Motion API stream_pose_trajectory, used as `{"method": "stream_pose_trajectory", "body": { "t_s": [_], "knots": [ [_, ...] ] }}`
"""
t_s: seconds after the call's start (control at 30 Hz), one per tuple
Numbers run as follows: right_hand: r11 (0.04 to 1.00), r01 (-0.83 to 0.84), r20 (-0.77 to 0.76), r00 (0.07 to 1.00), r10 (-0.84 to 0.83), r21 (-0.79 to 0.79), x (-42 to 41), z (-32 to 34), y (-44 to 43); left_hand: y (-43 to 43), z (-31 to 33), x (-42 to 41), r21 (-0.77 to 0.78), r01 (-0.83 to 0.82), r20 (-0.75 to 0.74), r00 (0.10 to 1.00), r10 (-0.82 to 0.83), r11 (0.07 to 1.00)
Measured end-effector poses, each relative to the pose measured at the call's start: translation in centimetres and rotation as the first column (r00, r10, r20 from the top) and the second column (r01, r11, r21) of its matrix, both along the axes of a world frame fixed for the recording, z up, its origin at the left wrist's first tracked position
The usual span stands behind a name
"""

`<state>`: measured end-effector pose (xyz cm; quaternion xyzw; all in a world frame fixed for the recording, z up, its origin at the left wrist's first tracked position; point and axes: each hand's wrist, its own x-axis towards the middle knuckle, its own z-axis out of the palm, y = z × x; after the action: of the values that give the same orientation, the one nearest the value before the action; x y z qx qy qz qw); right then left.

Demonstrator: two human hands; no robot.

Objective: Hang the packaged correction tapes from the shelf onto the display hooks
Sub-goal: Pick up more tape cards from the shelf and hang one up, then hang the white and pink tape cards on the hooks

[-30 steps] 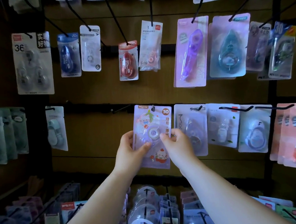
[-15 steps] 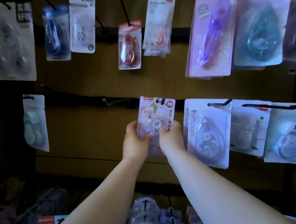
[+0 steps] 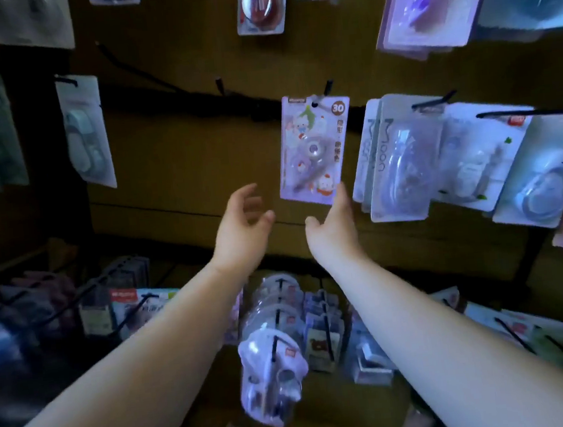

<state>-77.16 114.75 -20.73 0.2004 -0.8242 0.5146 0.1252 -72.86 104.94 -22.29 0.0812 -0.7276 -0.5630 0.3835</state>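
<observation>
A lilac carded correction tape (image 3: pixel 313 148) with cartoon figures hangs on a black display hook (image 3: pixel 326 88) in the middle row of the brown board. My left hand (image 3: pixel 240 227) is below and left of the pack, fingers loosely spread, holding nothing. My right hand (image 3: pixel 334 222) is just under the pack's lower right corner, its fingertips at the card's bottom edge, fingers relaxed.
To the right hang white carded tapes (image 3: pixel 402 163) on hooks, and further packs (image 3: pixel 537 168) beyond. A pale pack (image 3: pixel 85 132) hangs at left. Red and purple packs hang above. Lower hooks carry clear blister packs (image 3: pixel 270 362) and small cards (image 3: pixel 322 333).
Both hands gripped the cartoon pack at the hook earlier. Now they have let go and dropped below it, and the pack hangs by itself. The camera has tilted downward.
</observation>
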Motion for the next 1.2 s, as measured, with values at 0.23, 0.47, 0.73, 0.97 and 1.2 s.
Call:
{"method": "stream_pose_trajectory", "body": {
  "t_s": [0.23, 0.47, 0.73, 0.97, 1.2],
  "knots": [
    [0.986, -0.144, -0.003, 0.990, 0.144, 0.090, 9.7, -7.5, 6.0, 3.7, -7.9, 16.5, 0.289, 0.167, -0.010, 0.985, -0.171, 0.943],
    [0.982, -0.160, 0.226, 0.965, 0.135, 0.097, 15.0, -16.8, 11.1, 6.5, -19.2, 17.2, 0.430, 0.124, 0.417, 0.851, -0.318, 0.894],
    [0.995, 0.025, 0.721, 0.688, -0.087, 0.096, 8.6, -30.8, 13.2, 9.2, -32.2, 11.6, 0.541, -0.091, 0.704, 0.593, -0.391, 0.836],
    [0.956, 0.149, 0.848, 0.443, -0.292, 0.251, 2.2, -40.8, 14.6, 9.4, -40.2, 6.7, 0.197, 0.117, 0.893, 0.388, -0.227, 0.973],
    [0.954, 0.178, 0.902, 0.320, -0.289, 0.242, -0.8, -46.3, 13.7, 9.9, -44.6, 3.0, -0.260, 0.521, 0.943, 0.316, 0.098, 0.813]
  ]
}}
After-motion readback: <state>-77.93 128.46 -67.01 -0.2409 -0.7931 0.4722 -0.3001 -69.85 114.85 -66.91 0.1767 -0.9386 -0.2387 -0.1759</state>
